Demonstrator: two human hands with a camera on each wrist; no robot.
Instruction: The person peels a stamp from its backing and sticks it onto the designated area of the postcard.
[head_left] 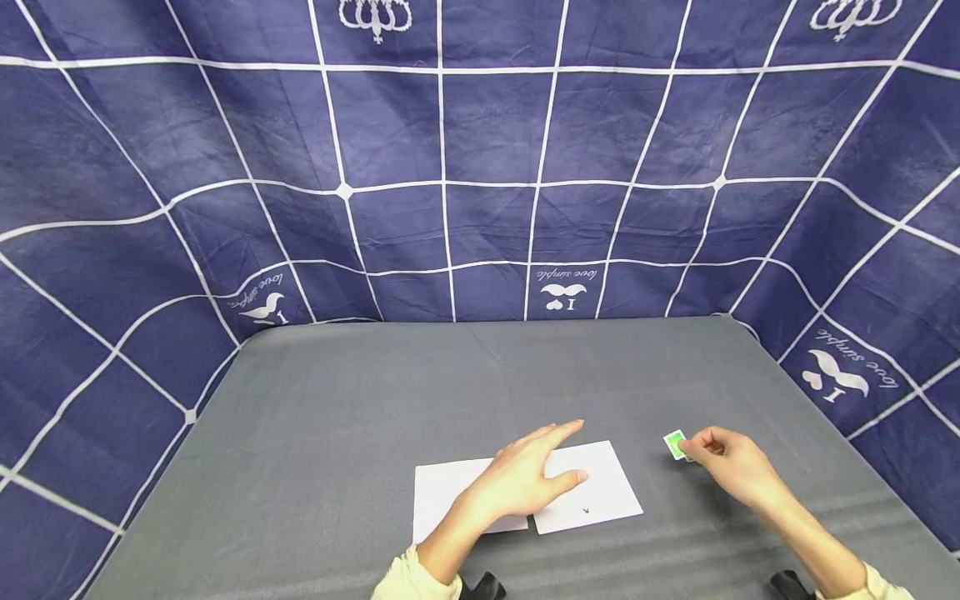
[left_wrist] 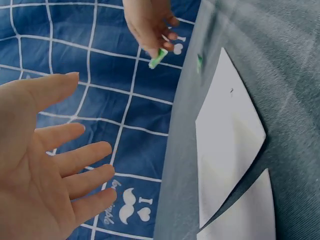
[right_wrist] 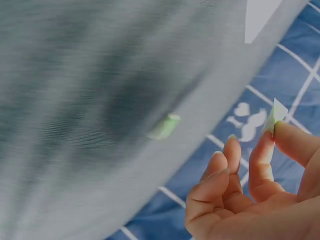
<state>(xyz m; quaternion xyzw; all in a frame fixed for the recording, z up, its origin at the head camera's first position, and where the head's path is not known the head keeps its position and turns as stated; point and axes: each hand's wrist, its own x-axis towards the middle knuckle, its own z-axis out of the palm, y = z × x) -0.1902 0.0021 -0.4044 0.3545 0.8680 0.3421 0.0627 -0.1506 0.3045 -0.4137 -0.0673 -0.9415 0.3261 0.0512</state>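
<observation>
My right hand (head_left: pixel 738 467) pinches a small green-and-white square of paper (head_left: pixel 674 444) between thumb and index finger, above the grey table. Seen edge-on in the right wrist view, the pinched square (right_wrist: pixel 275 116) shows a white border. A second small green piece (right_wrist: pixel 166 127) lies on the table beneath that hand, somewhat blurred. My left hand (head_left: pixel 517 475), fingers spread and holding nothing, hovers over two white sheets. Of these, the right sheet (head_left: pixel 611 487) carries a small dark mark, while the left sheet (head_left: pixel 442 492) is partly hidden by the hand and forearm.
A grey cloth covers the table (head_left: pixel 300 433), with some creases near the front. Behind it and along both sides hangs a dark blue curtain (head_left: pixel 487 225) with white grid lines and printed motifs.
</observation>
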